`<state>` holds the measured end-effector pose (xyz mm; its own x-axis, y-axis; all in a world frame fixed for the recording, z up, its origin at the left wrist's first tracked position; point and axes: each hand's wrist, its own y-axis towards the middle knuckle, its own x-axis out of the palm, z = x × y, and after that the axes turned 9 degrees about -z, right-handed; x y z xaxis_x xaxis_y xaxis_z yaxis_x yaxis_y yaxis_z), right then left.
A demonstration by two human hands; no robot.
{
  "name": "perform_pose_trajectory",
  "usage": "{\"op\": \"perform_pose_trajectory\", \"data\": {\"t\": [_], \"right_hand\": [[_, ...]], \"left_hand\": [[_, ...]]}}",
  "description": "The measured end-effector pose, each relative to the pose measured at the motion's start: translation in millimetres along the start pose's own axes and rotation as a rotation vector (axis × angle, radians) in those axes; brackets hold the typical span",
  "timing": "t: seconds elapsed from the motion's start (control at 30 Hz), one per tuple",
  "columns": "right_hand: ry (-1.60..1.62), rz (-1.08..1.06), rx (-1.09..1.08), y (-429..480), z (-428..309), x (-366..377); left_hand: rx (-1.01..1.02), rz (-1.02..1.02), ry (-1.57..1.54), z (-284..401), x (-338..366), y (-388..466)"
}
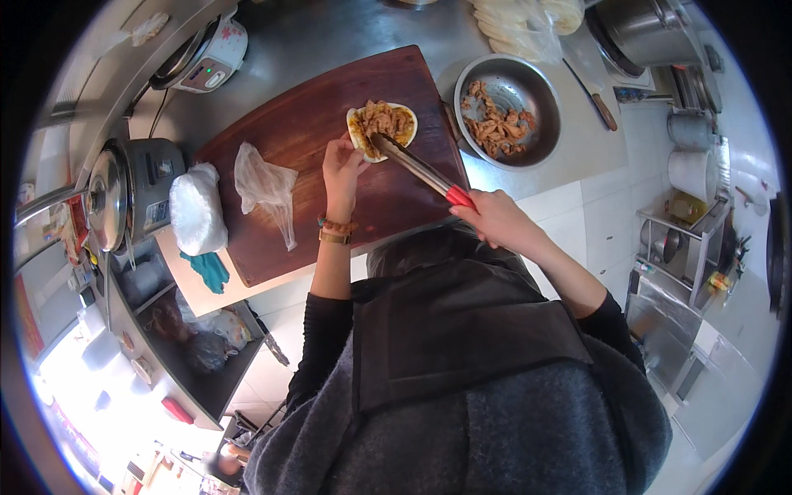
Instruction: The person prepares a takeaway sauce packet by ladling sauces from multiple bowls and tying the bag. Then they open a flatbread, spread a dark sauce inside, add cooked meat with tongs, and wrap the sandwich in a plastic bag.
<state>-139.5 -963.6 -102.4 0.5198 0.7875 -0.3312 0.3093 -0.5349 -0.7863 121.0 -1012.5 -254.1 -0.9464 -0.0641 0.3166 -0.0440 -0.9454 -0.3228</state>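
Observation:
A small white dish or flat bread-like piece (407, 140) with browned meat pieces (382, 117) and a yellow-brown sauce on it is over the dark red wooden board (322, 124). My left hand (342, 167) grips its near left edge between thumb and fingers. In my right hand (498, 216) are metal tongs (417, 168) with red handles. Their tips touch the food, and whether they pinch a piece cannot be told. Right of the board, a steel bowl (550, 133) holds more browned meat pieces (498, 127).
A crumpled clear plastic bag (263, 185) lies on the board's left part. Left of it sit a stack of plastic bags (198, 207), a teal cloth (209, 272) and a grey cooker (164, 173). A white rice cooker (216, 59) stands behind. At right are a wooden-handled knife (600, 108) and bagged pale rounds (513, 28).

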Motion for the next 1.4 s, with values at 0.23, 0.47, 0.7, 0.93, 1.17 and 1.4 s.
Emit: {"op": "perform_pose_trajectory", "data": {"t": [0.23, 0.47, 0.7, 0.93, 1.17, 1.4], "right_hand": [[-0.298, 0.166, -0.026, -28.0, 20.6, -4.3], [-0.051, 0.391, 0.339, -45.7, 62.5, -64.7], [-0.553, 0.498, 0.208, -1.5, 92.5, -84.3], [0.075, 0.346, 0.298, -1.6, 74.1, -100.6], [-0.132, 0.46, 0.287, 19.9, 83.6, -71.8], [-0.132, 0.494, 0.285, 12.5, 86.8, -56.3]], "left_hand": [[-0.059, 0.027, 0.027, -1.7, 0.1, -0.9], [-0.018, 0.012, 0.025, 0.4, 3.6, -1.3], [-0.044, 0.025, 0.057, 0.5, 3.7, -0.9], [-0.049, 0.029, 0.038, -1.3, 1.4, -2.1], [0.003, 0.002, 0.041, -6.2, -1.8, 1.6], [0.118, 0.04, 0.111, -13.0, -6.2, 2.6]]}}
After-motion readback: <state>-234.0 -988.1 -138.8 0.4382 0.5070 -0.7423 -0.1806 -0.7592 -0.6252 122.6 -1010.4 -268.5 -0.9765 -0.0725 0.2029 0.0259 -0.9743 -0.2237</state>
